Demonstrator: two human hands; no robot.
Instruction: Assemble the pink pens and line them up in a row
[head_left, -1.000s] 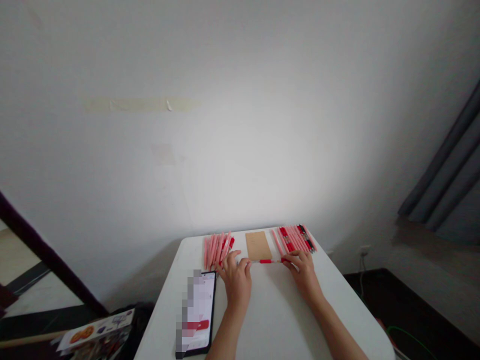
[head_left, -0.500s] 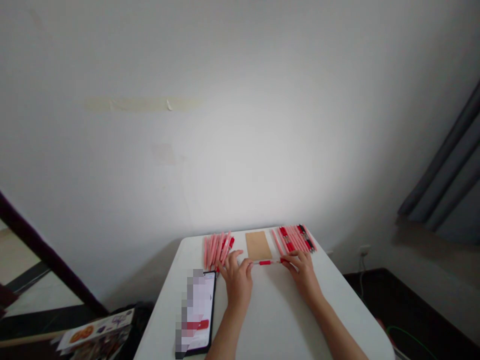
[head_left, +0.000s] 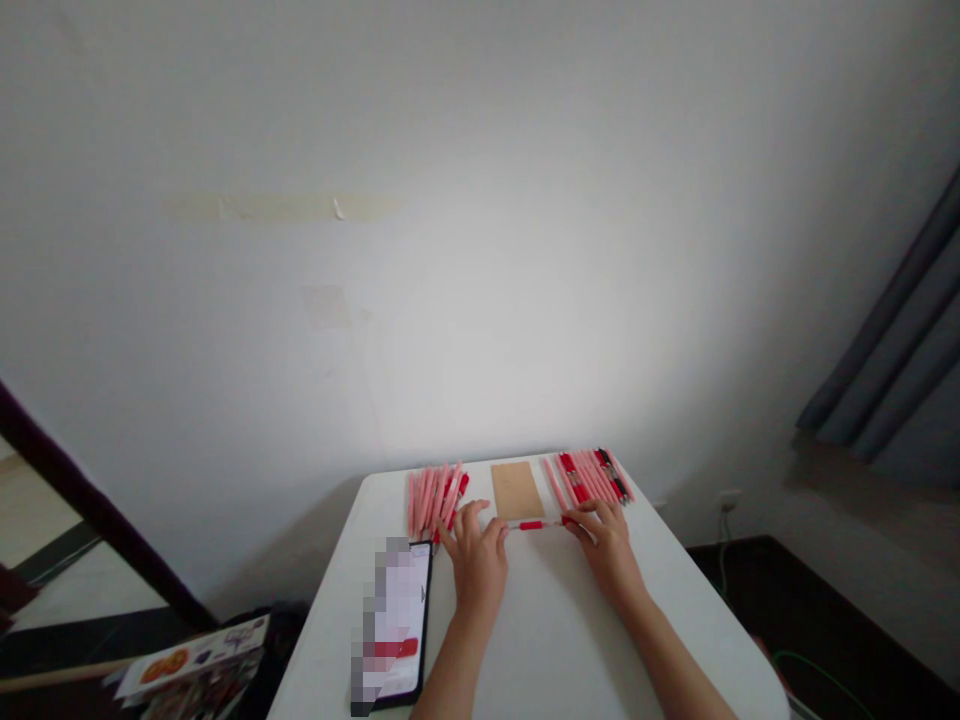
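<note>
A thin pen with a red grip (head_left: 534, 524) lies crosswise on the white table (head_left: 555, 640), held at both ends. My left hand (head_left: 475, 560) pinches its left end with curled fingers. My right hand (head_left: 607, 545) pinches its right end. Just beyond the pen lies a brown cardboard piece (head_left: 516, 489). A bunch of pink pens (head_left: 435, 495) lies at the far left of my left hand. Another row of pink, red and black pens (head_left: 589, 475) lies beyond my right hand.
A phone (head_left: 394, 625) with a lit screen lies on the table left of my left forearm. A printed box (head_left: 191, 665) sits below the table's left edge. A white wall rises behind the table. Grey curtains (head_left: 892, 350) hang at the right.
The hands and pen have barely moved; the view shifted very slightly.
</note>
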